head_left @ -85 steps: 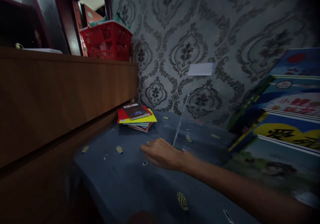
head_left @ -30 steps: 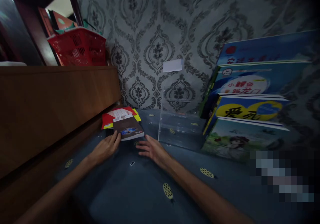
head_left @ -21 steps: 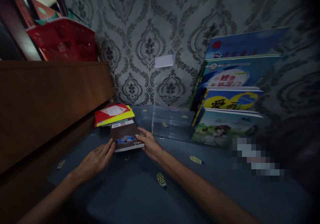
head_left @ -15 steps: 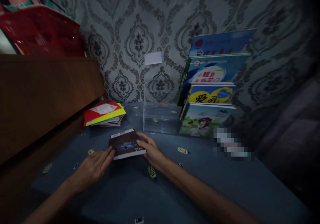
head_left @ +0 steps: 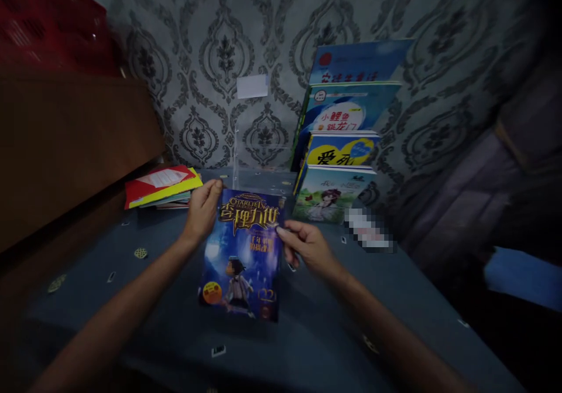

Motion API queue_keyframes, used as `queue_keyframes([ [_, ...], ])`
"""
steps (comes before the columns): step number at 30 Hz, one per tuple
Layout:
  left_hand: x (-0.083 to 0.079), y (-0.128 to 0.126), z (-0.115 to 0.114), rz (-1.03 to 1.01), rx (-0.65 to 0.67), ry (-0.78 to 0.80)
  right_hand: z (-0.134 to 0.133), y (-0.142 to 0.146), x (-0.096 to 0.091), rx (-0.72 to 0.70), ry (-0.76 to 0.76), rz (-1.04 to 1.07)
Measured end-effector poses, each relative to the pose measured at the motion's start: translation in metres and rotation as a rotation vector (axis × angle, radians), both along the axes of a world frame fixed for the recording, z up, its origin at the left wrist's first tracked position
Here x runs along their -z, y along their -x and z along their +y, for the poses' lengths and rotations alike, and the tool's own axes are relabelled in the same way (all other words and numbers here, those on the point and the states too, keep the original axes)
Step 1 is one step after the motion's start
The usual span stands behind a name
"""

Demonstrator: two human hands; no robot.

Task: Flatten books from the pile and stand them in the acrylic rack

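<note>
A dark blue paperback book (head_left: pixel 246 264) with gold title lettering and a cartoon figure faces me, tilted upright above the table. My left hand (head_left: pixel 202 214) is closed at its upper left corner, the thumb along the edge. My right hand (head_left: pixel 309 246) pinches the book's right edge, thumb on the front cover. Behind the book stands a clear plastic display rack (head_left: pixel 236 156) with a blank white label (head_left: pixel 252 86) at its top. On the rack's right side, several picture books (head_left: pixel 327 194) stand in stepped rows, covers forward.
To the left lies a stack of books (head_left: pixel 162 185), red and yellow on top. A wooden cabinet (head_left: pixel 74 153) with a red basket (head_left: pixel 52 30) stands behind it. A blurred-out item (head_left: pixel 369 230) lies right on the dark patterned tablecloth (head_left: pixel 167 323), before the patterned wall.
The book has gone from lying back-cover up to standing with its front cover toward me. My left hand has risen to its upper corner; the view has shifted right.
</note>
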State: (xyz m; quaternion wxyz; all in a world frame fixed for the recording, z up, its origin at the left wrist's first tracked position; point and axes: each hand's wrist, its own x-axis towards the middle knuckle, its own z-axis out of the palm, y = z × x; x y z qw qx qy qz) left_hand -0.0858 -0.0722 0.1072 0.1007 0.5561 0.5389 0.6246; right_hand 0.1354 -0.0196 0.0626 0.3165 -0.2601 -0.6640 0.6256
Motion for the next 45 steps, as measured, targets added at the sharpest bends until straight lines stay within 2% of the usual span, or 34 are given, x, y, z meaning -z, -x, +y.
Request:
queue_keyframes([
  [2, 0.024, -0.006, 0.024, -0.194, 0.101, 0.192, 0.007, -0.009, 0.005, 0.080, -0.011, -0.047],
  [3, 0.038, -0.010, 0.034, -0.241, 0.107, 0.278, 0.010, -0.012, 0.008, 0.118, -0.003, -0.051],
  [5, 0.063, -0.017, 0.051, -0.234, 0.119, 0.363, 0.017, -0.017, 0.019, 0.191, 0.023, -0.042],
  [7, 0.082, -0.023, 0.060, -0.177, 0.119, 0.401, 0.024, -0.022, 0.033, 0.248, 0.018, -0.081],
  [9, 0.093, -0.026, 0.061, -0.100, 0.109, 0.414, 0.031, -0.028, 0.047, 0.277, -0.029, -0.201],
  [12, 0.101, -0.024, 0.051, 0.068, 0.091, 0.385, 0.037, -0.036, 0.059, 0.342, -0.119, -0.354],
  [15, 0.107, -0.023, 0.037, 0.478, 0.050, 0.329, 0.029, -0.033, 0.058, 0.470, -0.411, -0.490],
  [17, 0.114, -0.022, 0.032, 0.716, 0.027, 0.302, 0.019, -0.021, 0.054, 0.407, -0.670, -0.548],
  [19, 0.121, -0.022, 0.029, 0.782, 0.025, 0.283, 0.009, -0.002, 0.053, 0.181, -0.868, -0.516],
  [20, 0.125, -0.021, 0.029, 0.782, 0.028, 0.269, 0.006, 0.008, 0.054, 0.066, -0.931, -0.499],
  [22, 0.131, -0.018, 0.031, 0.761, 0.034, 0.239, 0.003, 0.023, 0.059, -0.080, -0.976, -0.495],
  [24, 0.133, -0.016, 0.032, 0.752, 0.039, 0.224, 0.007, 0.029, 0.064, -0.113, -0.959, -0.521],
  [26, 0.134, -0.016, 0.032, 0.767, 0.036, 0.229, 0.014, 0.026, 0.068, -0.088, -0.931, -0.546],
  [37, 0.120, -0.020, 0.030, 0.906, 0.034, 0.336, 0.041, -0.024, 0.083, 0.153, -0.862, -0.636],
  [45, 0.112, -0.022, 0.033, 1.023, 0.119, 0.397, 0.055, -0.033, 0.088, 0.167, -0.779, -0.523],
])
